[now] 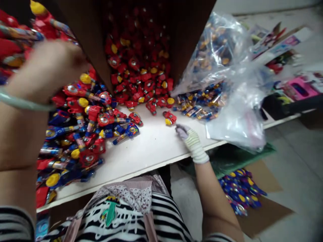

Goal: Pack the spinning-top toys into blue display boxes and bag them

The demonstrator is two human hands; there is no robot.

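Observation:
My left hand [57, 62], bare with a pale bangle at the wrist, is raised over the heap of toys at the left. Motion smears it and its fingers are hidden, so what it holds, if anything, does not show. My right hand [189, 138], in a striped knit glove, rests low over the white table [143, 144]. Its fingers are loosely stretched, with nothing visible in them. Just beyond its fingertips lies a small red toy with a yellow knob [169, 118]. Red and blue toys joined to printed clear tubes [88, 117] are heaped at the left.
An open box on its side [190, 43] spills red toy pieces [143, 84] onto the table. To its right are printed tubes [199, 104] and clear plastic bags [234, 111]. A floor carton [267, 211] holds blue toys. The table's front edge [161, 164] runs close to my body.

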